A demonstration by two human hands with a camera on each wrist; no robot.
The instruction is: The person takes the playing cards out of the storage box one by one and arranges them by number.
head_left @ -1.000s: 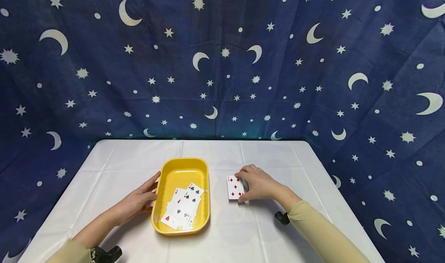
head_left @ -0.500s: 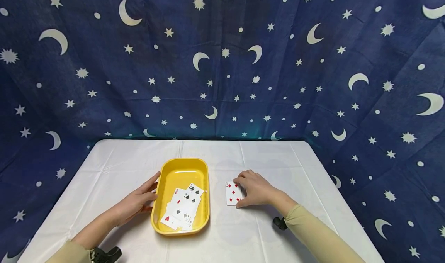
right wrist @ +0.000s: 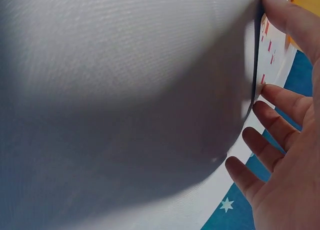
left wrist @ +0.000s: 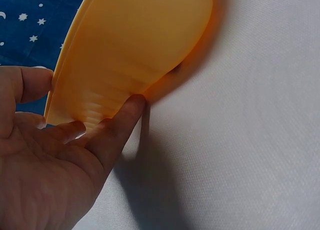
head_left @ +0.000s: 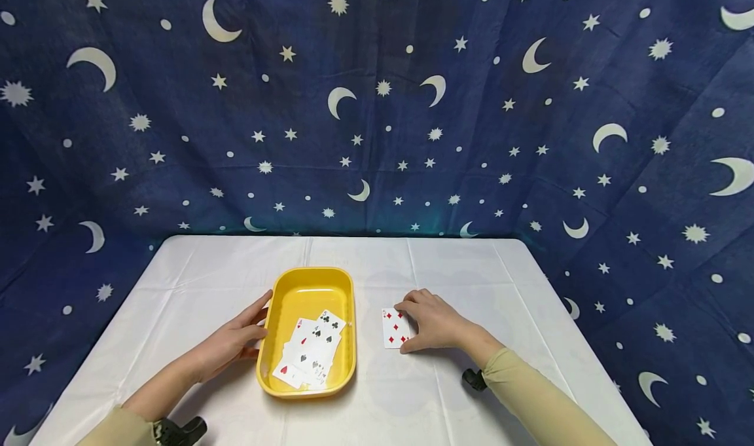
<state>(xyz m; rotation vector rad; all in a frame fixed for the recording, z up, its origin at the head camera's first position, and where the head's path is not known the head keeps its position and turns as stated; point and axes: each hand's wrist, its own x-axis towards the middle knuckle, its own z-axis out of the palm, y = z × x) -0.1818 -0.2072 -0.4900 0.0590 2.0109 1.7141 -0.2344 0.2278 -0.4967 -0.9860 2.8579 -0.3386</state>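
Note:
A yellow tray (head_left: 266, 367) stands left of centre on the table, with several face-up playing cards (head_left: 312, 351) overlapping in its near half. My left hand (head_left: 226, 349) touches the tray's left outer wall; in the left wrist view its extended fingers (left wrist: 117, 127) lie against that wall. To the right of the tray, my right hand (head_left: 432, 325) holds a face-up diamonds playing card (head_left: 393, 328), thumb at the near edge and index finger at the far edge. The hand covers the card's right part. The right wrist view shows the card (right wrist: 270, 47) nearly edge-on beside the fingertips.
A white cloth covers the table (head_left: 471, 269), its far corners rounded. Behind it hangs a dark blue curtain (head_left: 377, 105) printed with moons and stars. Dark devices are strapped to the left wrist (head_left: 177, 431) and the right wrist (head_left: 474, 379).
My right hand and the diamonds card have come slightly nearer to me and a little left, then stayed put over the last half second. The left hand and tray have not moved.

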